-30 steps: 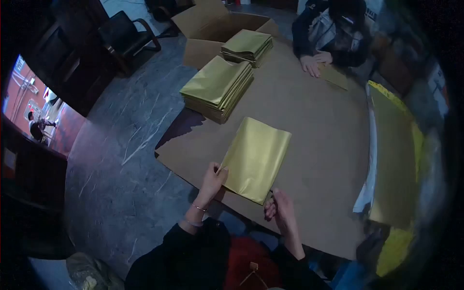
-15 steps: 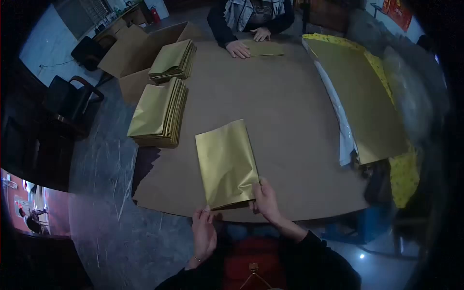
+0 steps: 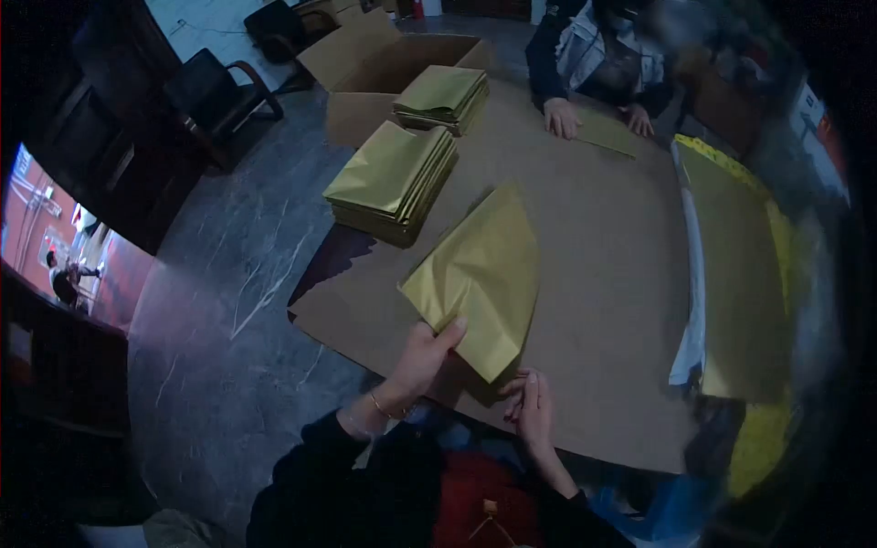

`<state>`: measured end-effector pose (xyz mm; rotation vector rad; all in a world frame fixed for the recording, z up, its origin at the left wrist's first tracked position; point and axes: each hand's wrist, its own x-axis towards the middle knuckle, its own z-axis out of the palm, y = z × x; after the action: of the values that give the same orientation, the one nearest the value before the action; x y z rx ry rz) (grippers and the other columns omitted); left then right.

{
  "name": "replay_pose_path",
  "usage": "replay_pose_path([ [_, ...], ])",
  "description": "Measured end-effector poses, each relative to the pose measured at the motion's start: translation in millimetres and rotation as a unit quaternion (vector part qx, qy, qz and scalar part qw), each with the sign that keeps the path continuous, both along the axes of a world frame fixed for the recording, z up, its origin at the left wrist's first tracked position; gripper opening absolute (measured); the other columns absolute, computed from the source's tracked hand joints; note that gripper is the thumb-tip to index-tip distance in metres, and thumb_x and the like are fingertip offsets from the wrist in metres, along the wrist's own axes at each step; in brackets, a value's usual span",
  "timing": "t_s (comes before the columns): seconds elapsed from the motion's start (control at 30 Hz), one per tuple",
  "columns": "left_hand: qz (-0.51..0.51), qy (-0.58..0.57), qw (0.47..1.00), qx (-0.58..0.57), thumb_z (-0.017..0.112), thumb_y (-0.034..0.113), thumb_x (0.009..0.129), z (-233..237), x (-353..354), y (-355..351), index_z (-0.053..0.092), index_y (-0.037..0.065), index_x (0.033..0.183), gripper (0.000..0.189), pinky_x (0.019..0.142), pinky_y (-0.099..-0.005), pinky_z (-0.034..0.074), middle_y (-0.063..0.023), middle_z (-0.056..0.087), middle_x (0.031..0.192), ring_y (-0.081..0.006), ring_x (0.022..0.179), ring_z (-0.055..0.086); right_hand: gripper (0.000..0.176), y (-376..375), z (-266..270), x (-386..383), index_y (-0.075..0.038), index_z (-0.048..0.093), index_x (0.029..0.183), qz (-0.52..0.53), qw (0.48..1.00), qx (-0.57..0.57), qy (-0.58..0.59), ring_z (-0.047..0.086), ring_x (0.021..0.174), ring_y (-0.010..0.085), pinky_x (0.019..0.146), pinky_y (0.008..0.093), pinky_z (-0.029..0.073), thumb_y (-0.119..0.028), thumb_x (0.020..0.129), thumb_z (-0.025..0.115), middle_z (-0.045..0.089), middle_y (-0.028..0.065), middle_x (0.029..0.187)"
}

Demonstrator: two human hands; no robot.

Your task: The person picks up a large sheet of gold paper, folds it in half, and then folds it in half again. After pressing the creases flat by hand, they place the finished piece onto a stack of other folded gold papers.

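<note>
A folded sheet of gold paper [image 3: 480,279] is tilted above the near part of the cardboard-covered table [image 3: 603,283]. My left hand [image 3: 427,356] grips its lower left edge, thumb on top and fingers underneath. Just below the paper's near corner is my right hand [image 3: 532,411], its fingers loosely bent and apart, with nothing visible in them. To the far left of the held sheet, two stacks of folded gold paper sit on the table: a nearer, taller stack [image 3: 388,178] and a farther stack [image 3: 443,96].
An open cardboard box [image 3: 361,110] stands beyond the stacks. Across the table, a co-worker's hands [image 3: 562,119] rest on another gold sheet [image 3: 605,134]. Large flat gold sheets [image 3: 740,274] lie along the right side in white and yellow wrapping. A black chair [image 3: 219,100] stands at left.
The gold paper has turned clockwise and lifted at an angle. My left hand has moved up its edge to a firmer grip, while my right hand has let go. The view has swung left.
</note>
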<state>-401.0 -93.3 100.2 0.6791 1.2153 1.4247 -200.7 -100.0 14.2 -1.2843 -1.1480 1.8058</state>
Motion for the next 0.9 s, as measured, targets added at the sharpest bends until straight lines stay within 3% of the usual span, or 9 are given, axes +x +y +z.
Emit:
replay_pose_path([
  [0.07, 0.012, 0.044, 0.998, 0.035, 0.057, 0.020, 0.094, 30, -29, 23, 0.055, -0.001, 0.111, 0.027, 0.077, -0.0247, 0.046, -0.0012, 0.059, 0.097, -0.0093, 0.086, 0.056, 0.032, 2, -2, 5, -0.003, 0.052, 0.114, 0.010, 0.995, 0.035, -0.089, 0.051, 0.056, 0.0071, 0.050, 0.0221, 0.044, -0.028, 0.101, 0.038, 0.060, 0.0043, 0.083],
  [0.17, 0.090, -0.024, 0.982, 0.167, 0.058, 0.021, 0.093, 73, -57, 66, 0.056, 0.000, 0.106, 0.025, 0.078, -0.0265, 0.048, -0.0037, 0.061, 0.100, -0.0123, 0.086, 0.059, 0.030, -3, 0, 2, -0.001, 0.057, 0.110, 0.021, 0.987, 0.079, -0.139, 0.054, 0.058, 0.0085, 0.053, 0.0239, 0.047, -0.025, 0.100, 0.043, 0.060, 0.0048, 0.078],
  [0.23, 0.145, 0.015, 0.973, 0.178, 0.061, 0.022, 0.091, 67, -95, 105, 0.055, 0.000, 0.106, 0.027, 0.074, -0.0284, 0.050, -0.0056, 0.061, 0.102, -0.0147, 0.085, 0.061, 0.029, -3, -14, 2, -0.001, 0.057, 0.110, 0.042, 0.978, 0.136, -0.151, 0.056, 0.060, 0.0095, 0.054, 0.0251, 0.048, -0.024, 0.099, 0.044, 0.061, 0.0059, 0.077],
  [0.3, 0.194, 0.057, 0.971, 0.130, 0.064, 0.021, 0.089, 29, -158, 149, 0.054, 0.000, 0.107, 0.030, 0.070, -0.0289, 0.051, -0.0068, 0.061, 0.102, -0.0156, 0.085, 0.061, 0.028, -4, -14, 2, 0.000, 0.058, 0.110, 0.056, 0.966, 0.192, -0.166, 0.058, 0.063, 0.0105, 0.055, 0.0262, 0.049, -0.023, 0.099, 0.046, 0.062, 0.0069, 0.075],
  [0.47, 0.292, 0.135, 0.942, -0.096, 0.063, 0.015, 0.086, -30, -224, 184, 0.054, 0.006, 0.110, 0.027, 0.056, -0.0299, 0.054, -0.0080, 0.063, 0.097, -0.0179, 0.077, 0.064, 0.026, -4, 3, 1, 0.001, 0.060, 0.107, 0.042, 0.976, 0.117, -0.177, 0.065, 0.070, 0.0141, 0.058, 0.0275, 0.051, -0.021, 0.097, 0.050, 0.068, 0.0119, 0.084],
  [0.6, 0.222, 0.070, 0.966, -0.109, 0.054, 0.008, 0.092, -43, -237, 185, 0.049, 0.003, 0.115, 0.024, 0.072, -0.0367, 0.055, -0.0088, 0.059, 0.105, -0.0221, 0.087, 0.062, 0.025, -6, -31, 4, 0.001, 0.061, 0.106, 0.028, 0.972, 0.150, -0.178, 0.068, 0.076, 0.0176, 0.061, 0.0283, 0.052, -0.021, 0.096, 0.051, 0.068, 0.0133, 0.086],
  [0.7, 0.283, -0.011, 0.958, -0.048, 0.050, 0.005, 0.092, -28, -224, 176, 0.049, 0.002, 0.118, 0.026, 0.084, -0.0401, 0.053, -0.0109, 0.055, 0.115, -0.0261, 0.100, 0.059, 0.025, -6, -27, 2, 0.000, 0.062, 0.105, 0.017, 0.971, 0.181, -0.158, 0.069, 0.079, 0.0193, 0.063, 0.0288, 0.053, -0.021, 0.096, 0.051, 0.068, 0.0141, 0.087],
  [0.8, 0.303, -0.052, 0.950, -0.053, 0.048, 0.004, 0.093, -28, -225, 175, 0.047, 0.001, 0.120, 0.027, 0.087, -0.0411, 0.053, -0.0117, 0.055, 0.117, -0.0276, 0.103, 0.059, 0.024, -5, -24, 0, 0.000, 0.062, 0.105, 0.023, 0.971, 0.165, -0.170, 0.068, 0.077, 0.0178, 0.064, 0.0283, 0.053, -0.020, 0.096, 0.052, 0.068, 0.0131, 0.085],
  [0.9, 0.245, 0.002, 0.967, -0.072, 0.046, 0.003, 0.094, -29, -230, 172, 0.045, 0.000, 0.122, 0.029, 0.086, -0.0418, 0.053, -0.0127, 0.054, 0.118, -0.0275, 0.104, 0.058, 0.023, -4, -10, 1, 0.000, 0.061, 0.105, 0.026, 0.971, 0.175, -0.159, 0.068, 0.077, 0.0176, 0.064, 0.0282, 0.053, -0.019, 0.096, 0.052, 0.068, 0.0134, 0.084],
])
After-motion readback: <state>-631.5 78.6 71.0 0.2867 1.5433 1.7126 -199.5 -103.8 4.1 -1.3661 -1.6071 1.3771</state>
